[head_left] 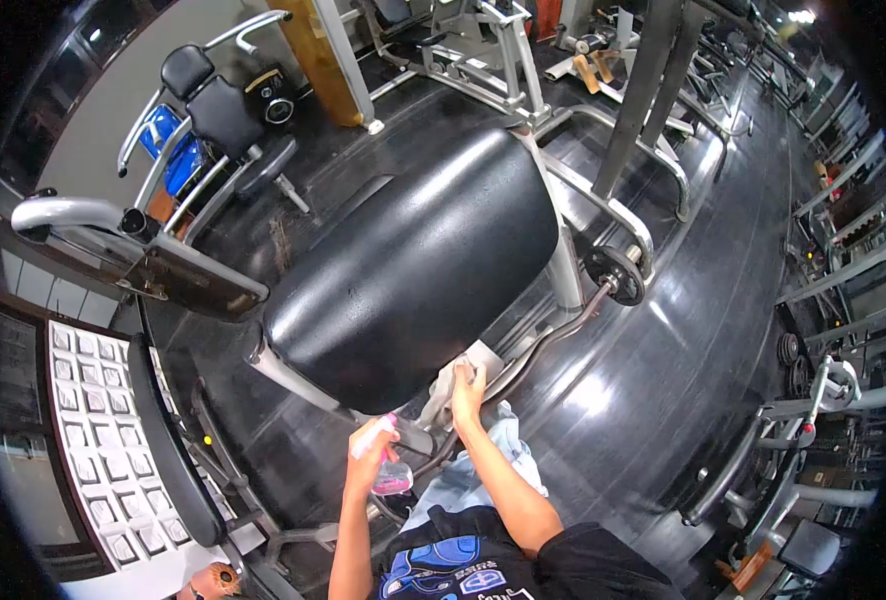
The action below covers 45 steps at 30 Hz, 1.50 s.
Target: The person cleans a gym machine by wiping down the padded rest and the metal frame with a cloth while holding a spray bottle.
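Observation:
My left hand [369, 446] is closed around a spray bottle [393, 478] with a pink and white trigger head and pink liquid in its clear body. In my right hand [468, 390] is a pale cloth [441, 394], bunched beneath the fingers at the near edge of a black padded bench [413, 260]. The pad is broad, curved and shiny, with streaks of light across it. Both hands are on its near side, the bottle just short of the pad's lower edge.
A curved barbell [558, 335] with a black weight plate [613, 275] runs along the bench's right side. A seated machine with a black backrest [225, 115] stands at the far left. More machines line the right wall, and a white patterned panel [113, 440] is at the left.

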### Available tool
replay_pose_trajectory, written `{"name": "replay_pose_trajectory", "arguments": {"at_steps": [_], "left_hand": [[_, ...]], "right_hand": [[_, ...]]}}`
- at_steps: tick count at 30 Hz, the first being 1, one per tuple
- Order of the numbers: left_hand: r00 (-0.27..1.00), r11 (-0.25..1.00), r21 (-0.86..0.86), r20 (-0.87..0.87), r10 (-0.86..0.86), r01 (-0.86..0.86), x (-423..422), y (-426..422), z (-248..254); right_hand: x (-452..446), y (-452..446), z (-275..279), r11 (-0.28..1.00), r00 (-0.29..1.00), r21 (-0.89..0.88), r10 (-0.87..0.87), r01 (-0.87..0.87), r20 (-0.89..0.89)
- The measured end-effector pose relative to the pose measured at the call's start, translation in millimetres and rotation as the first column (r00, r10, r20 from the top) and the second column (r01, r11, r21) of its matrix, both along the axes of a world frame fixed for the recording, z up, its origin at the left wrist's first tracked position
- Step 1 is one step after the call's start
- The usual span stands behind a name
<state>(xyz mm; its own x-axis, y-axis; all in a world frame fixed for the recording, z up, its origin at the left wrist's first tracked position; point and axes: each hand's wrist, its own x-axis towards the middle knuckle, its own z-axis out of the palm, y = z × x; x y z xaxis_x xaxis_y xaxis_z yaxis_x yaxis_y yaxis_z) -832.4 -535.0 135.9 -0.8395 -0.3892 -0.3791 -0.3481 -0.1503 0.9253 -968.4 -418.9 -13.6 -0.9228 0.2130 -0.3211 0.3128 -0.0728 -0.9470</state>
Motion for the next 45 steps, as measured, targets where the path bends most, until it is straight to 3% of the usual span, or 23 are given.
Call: {"name": "replay_pose_trajectory", "arguments": {"at_steps": [1, 2, 3, 4, 5, 8, 10, 14, 18, 20, 22, 25, 28, 30, 36, 38, 39, 40, 42, 44, 45], "left_hand": [[1.000, 1.000, 0.013, -0.003, 0.003, -0.003, 0, 0, 1], [1.000, 1.000, 0.022, -0.008, 0.008, -0.008, 0, -1, 3], [1.000, 1.000, 0.021, -0.011, 0.016, -0.016, 1, -2, 5], [1.000, 1.000, 0.014, -0.027, 0.006, -0.006, 2, -2, 7], [0.999, 1.000, 0.009, -0.043, -0.005, 0.005, 4, -1, 8], [0.999, 1.000, -0.010, -0.040, 0.006, -0.006, 10, -3, 4], [0.999, 1.000, -0.001, -0.046, 0.028, -0.028, 13, -4, 1], [0.996, 0.996, 0.068, -0.058, 0.062, -0.058, 21, -4, -9], [0.995, 0.995, 0.050, -0.045, 0.089, -0.086, 23, -8, -11], [0.996, 0.996, 0.033, -0.044, 0.080, -0.079, 26, -10, -10], [0.993, 0.995, 0.042, -0.068, 0.097, -0.094, 29, -11, -12], [0.988, 0.990, 0.056, -0.077, 0.133, -0.129, 38, -12, -16], [0.984, 0.982, 0.081, -0.047, 0.174, -0.170, 43, -9, -14], [0.979, 0.976, 0.094, -0.035, 0.200, -0.196, 44, -7, -16], [0.975, 0.972, 0.082, -0.027, 0.222, -0.220, 49, -5, -14], [0.972, 0.971, 0.066, -0.034, 0.233, -0.231, 53, -6, -13], [0.972, 0.972, 0.048, -0.044, 0.233, -0.231, 56, -7, -13], [0.968, 0.968, 0.049, -0.042, 0.247, -0.245, 59, -7, -14], [0.964, 0.967, 0.062, -0.083, 0.252, -0.248, 67, -8, -16], [0.951, 0.954, 0.064, -0.083, 0.297, -0.292, 75, -5, -14], [0.946, 0.948, 0.064, -0.071, 0.315, -0.311, 78, -4, -14]], "right_hand": [[-7, -1, 14, 0.995, 0.997, 0.075, -0.073, 0.071, 0.016], [-25, 9, 29, 0.999, 0.997, 0.041, -0.020, 0.023, -0.078], [-46, 12, 20, 0.987, 0.978, 0.138, -0.049, 0.078, -0.204], [-64, 12, 31, 0.984, 0.962, 0.059, -0.149, 0.166, -0.228], [-82, 14, 40, 0.967, 0.934, 0.133, -0.164, 0.215, -0.318], [-85, 3, 60, 0.906, 0.925, 0.311, -0.180, 0.288, -0.334], [-56, -4, 60, 0.905, 0.913, 0.388, -0.003, 0.176, -0.407], [28, -22, 44, 0.879, 0.886, 0.474, 0.262, -0.055, -0.383], [22, -5, 57, 0.884, 0.853, 0.381, 0.404, -0.271, -0.330], [3, -5, 53, 0.905, 0.882, 0.406, 0.288, -0.124, -0.373], [-16, -5, 52, 0.952, 0.917, 0.306, 0.103, 0.022, -0.386], [-22, -12, 50, 0.973, 0.959, 0.194, -0.069, 0.126, -0.274], [19, -33, 50, 0.960, 0.966, 0.266, -0.016, 0.086, -0.258], [50, -39, 42, 0.946, 0.947, 0.320, 0.142, -0.045, -0.287], [26, -21, 56, 0.965, 0.951, 0.158, 0.240, -0.212, -0.193], [16, -18, 41, 0.983, 0.948, 0.166, 0.126, -0.080, -0.292], [13, -17, 40, 0.995, 0.956, 0.083, 0.071, -0.050, -0.285], [9, -15, 34, 0.988, 0.953, 0.150, 0.070, -0.027, -0.293], [2, -12, 23, 0.999, 0.988, 0.014, -0.047, 0.049, -0.150], [-4, -14, 12, 0.944, 0.985, -0.286, -0.175, 0.166, -0.006], [0, -19, 15, 0.957, 0.985, -0.239, -0.172, 0.165, -0.008]]}}
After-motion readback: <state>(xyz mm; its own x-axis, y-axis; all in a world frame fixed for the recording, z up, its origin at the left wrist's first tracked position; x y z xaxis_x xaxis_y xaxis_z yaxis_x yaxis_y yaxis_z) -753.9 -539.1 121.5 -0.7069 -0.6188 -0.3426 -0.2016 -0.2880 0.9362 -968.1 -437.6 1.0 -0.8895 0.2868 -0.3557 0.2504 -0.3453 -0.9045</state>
